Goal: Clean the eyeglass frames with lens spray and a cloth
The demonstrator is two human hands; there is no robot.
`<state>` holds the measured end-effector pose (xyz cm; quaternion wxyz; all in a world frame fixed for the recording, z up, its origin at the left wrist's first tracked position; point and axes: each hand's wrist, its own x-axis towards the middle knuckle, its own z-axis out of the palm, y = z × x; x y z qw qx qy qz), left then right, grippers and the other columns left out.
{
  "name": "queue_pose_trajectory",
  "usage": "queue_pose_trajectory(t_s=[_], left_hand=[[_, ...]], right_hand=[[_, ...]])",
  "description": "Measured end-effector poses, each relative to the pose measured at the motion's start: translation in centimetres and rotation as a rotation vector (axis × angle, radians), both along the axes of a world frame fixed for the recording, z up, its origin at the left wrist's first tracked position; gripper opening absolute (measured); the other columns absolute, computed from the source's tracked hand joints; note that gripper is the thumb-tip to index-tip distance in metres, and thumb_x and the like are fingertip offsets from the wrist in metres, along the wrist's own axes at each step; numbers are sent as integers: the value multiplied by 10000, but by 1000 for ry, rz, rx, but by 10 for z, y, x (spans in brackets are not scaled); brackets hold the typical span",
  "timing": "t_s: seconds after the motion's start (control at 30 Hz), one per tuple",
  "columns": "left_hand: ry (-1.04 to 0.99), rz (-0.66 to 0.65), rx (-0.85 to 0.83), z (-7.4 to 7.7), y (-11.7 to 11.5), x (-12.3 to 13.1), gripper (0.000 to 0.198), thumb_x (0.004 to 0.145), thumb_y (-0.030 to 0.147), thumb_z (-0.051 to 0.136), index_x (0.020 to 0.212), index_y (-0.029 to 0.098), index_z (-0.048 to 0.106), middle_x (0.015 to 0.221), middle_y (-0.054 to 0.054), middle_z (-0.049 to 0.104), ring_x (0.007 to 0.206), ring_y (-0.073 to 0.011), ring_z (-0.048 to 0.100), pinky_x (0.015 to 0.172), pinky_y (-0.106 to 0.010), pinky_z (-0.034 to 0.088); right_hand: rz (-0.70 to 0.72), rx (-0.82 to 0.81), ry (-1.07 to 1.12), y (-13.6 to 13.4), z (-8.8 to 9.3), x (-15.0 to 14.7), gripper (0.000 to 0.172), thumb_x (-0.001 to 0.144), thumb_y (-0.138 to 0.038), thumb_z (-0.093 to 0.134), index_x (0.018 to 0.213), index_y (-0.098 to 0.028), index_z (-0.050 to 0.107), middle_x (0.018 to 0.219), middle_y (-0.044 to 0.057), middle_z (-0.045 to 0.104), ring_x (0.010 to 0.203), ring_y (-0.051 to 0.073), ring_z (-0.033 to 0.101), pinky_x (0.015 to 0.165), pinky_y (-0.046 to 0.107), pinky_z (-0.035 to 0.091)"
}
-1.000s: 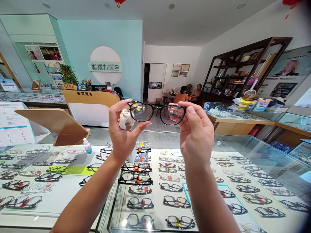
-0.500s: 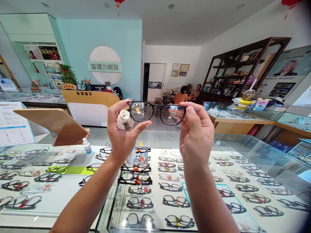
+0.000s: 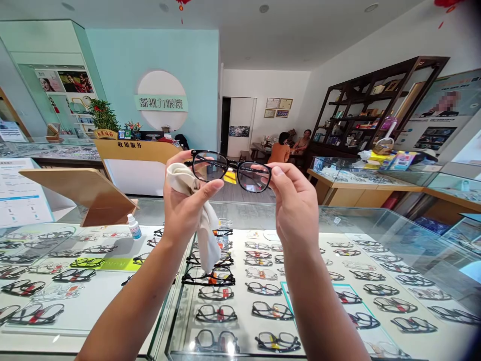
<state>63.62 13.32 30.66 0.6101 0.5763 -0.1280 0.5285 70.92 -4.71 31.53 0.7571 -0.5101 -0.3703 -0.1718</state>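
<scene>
A pair of black-framed eyeglasses (image 3: 232, 165) is held up in front of me above the glass counter, tilted down to the right, with a yellow tag near its bridge. My left hand (image 3: 188, 193) grips the frame's left end and also has a cream cleaning cloth (image 3: 208, 235) tucked in it, one end hanging down below the palm. At the opposite end, my right hand (image 3: 296, 200) pinches the frame's right corner between thumb and fingers. Parts of the temples show through the lenses.
Rows of eyeglasses (image 3: 272, 311) lie in the glass display case (image 3: 173, 321) below my arms. A small white spray bottle (image 3: 134, 226) and a wooden-framed mirror stand (image 3: 82, 190) are on the left. Two people (image 3: 281, 150) sit far back near dark shelving (image 3: 361, 115).
The eyeglasses have shifted left and tilted, their right end lower. My right hand has moved left with them. More of the cloth now hangs from my left hand.
</scene>
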Motion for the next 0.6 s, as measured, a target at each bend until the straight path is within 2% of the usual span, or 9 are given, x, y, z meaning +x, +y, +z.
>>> queue_pose_trajectory(t_s=[0.13, 0.23, 0.33, 0.47, 0.6], left_hand=[[18, -78, -19, 1, 0, 1, 770, 666, 521, 1031, 1254, 328, 573, 1158, -35, 803, 670, -107, 628, 663, -296, 538], [24, -71, 8, 0, 3, 0, 755, 681, 509, 1025, 1259, 327, 574, 1151, -35, 808, 674, -112, 641, 655, -294, 541], [55, -56, 101, 0, 8, -4, 752, 711, 486, 1016, 1307, 324, 588, 1182, -55, 807, 714, -131, 683, 648, -289, 556], [157, -123, 266, 6, 12, -12, 775, 728, 436, 1010, 1387, 304, 624, 1238, -93, 802, 774, -163, 733, 665, -291, 588], [223, -174, 322, 10, 11, -18, 786, 715, 409, 1011, 1413, 304, 666, 1230, -96, 802, 813, -189, 757, 675, -290, 611]], right_hand=[[12, -31, 33, -1, 1, 0, 192, 1010, -450, 700, 999, -264, 748, 1045, 38, 836, 1055, 234, 760, 1050, 443, 570], [19, -44, 42, -3, 2, 0, 150, 1005, -375, 662, 968, -260, 751, 1041, 38, 835, 1074, 238, 766, 1056, 445, 567], [46, -99, 26, -9, 6, 1, 126, 964, -284, 646, 953, -259, 769, 1089, 35, 834, 1119, 234, 758, 1083, 442, 553], [187, -270, 12, -15, 11, 2, 127, 959, -359, 722, 957, -261, 804, 1086, 27, 833, 1101, 219, 746, 1059, 409, 556], [349, -392, 27, -17, 12, 2, 210, 959, -438, 777, 887, -243, 806, 946, 9, 812, 922, 181, 714, 934, 345, 562]])
